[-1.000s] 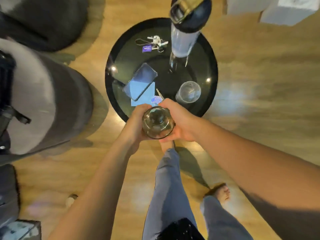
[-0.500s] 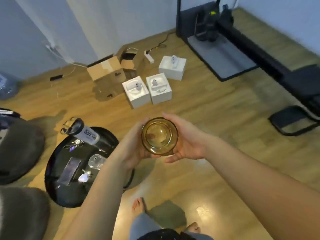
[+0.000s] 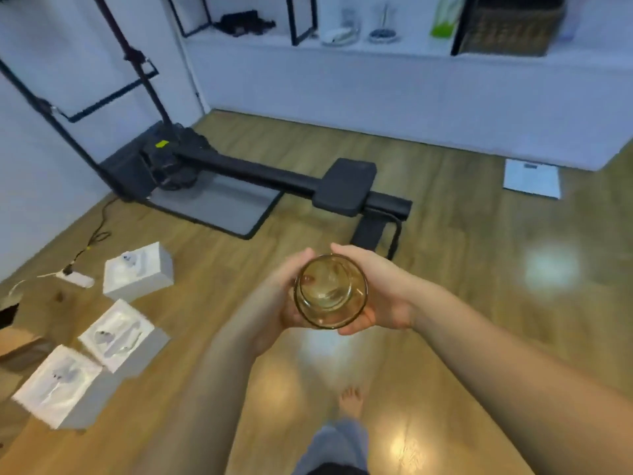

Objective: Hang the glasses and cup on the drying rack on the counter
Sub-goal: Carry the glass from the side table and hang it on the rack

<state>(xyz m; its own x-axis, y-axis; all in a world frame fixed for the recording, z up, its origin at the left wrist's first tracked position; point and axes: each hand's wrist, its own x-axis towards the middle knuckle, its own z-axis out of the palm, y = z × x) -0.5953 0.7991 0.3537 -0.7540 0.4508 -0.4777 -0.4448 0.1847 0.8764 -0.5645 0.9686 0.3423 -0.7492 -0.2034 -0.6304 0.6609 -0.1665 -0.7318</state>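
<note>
An amber glass [image 3: 331,291] is being carried upright, cupped between the left hand [image 3: 274,303] and right hand [image 3: 376,291]. The view is swinging from the round table toward a white counter [image 3: 376,49], suggesting transport is underway.

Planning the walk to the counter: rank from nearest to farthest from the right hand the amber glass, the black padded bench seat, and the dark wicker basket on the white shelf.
1. Amber glass: cupped in the right hand, touching it.
2. Black padded bench seat: on the floor ahead, just beyond the hands.
3. Dark wicker basket: far back on the white shelf, upper right.
</note>
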